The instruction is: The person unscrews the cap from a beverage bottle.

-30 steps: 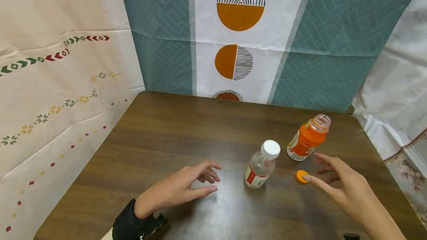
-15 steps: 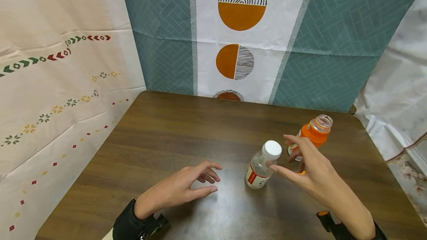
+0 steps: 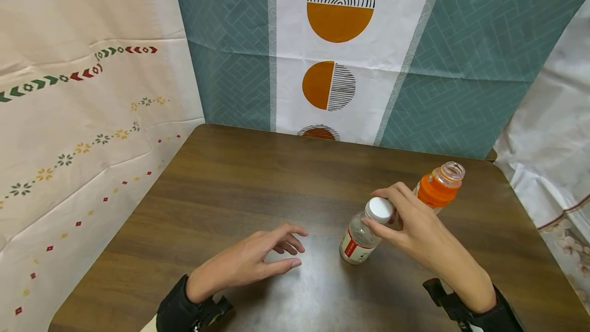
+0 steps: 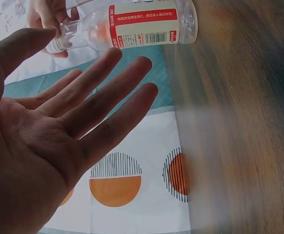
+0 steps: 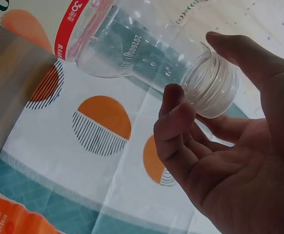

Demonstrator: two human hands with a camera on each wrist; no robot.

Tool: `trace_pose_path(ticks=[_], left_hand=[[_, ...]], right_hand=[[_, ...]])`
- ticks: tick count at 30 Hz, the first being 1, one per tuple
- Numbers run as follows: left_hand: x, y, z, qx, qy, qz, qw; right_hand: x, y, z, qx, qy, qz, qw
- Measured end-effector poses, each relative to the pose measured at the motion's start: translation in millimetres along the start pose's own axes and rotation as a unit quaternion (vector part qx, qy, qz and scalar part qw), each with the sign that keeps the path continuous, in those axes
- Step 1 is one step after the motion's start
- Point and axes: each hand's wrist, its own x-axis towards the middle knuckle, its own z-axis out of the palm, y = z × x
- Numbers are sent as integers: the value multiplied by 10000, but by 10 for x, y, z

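Right hand [image 3: 417,223]: fingers curved around the white cap [image 3: 380,210], thumb on one side and bent fingers on the other, the gap between them narrowed to about the cap's breadth; how firmly they press, I cannot tell.
White cap: sits on the neck of the clear bottle [image 3: 361,229]; whether it is screwed tight does not show.
Step at the cap: judged from the fingers around it, taking hold of the cap.
Next at the cap: a turn or a lift would call for an even pinch on the rim, and the bottle kept from spinning or tipping.
Clear bottle: stands upright on the surface [image 3: 258,183], looks empty, and carries a red-and-cream label [image 3: 355,249] low on its side.
Left hand [image 3: 251,257]: to the left of the clear bottle and apart from it, fingers loosely spread, holding nothing; it seems well placed to steady the bottle.
Orange bottle [image 3: 438,192]: beyond and to the right of the clear bottle, its mouth uncapped, partly hidden by the right hand.
Patterned cloth [image 3: 470,40]: hangs well beyond the clear bottle.
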Motion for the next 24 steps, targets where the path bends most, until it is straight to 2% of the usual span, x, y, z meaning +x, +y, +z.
trace_pose_path(ticks=[15,24], left_hand=[[-2,19,-5,47,-19,32,10000],[5,30,-12,144,95,75,9998]], right_hand=[[21,-19,-11,25,-43,-103,9999],[56,-126,-101,107,52,-215,9997]])
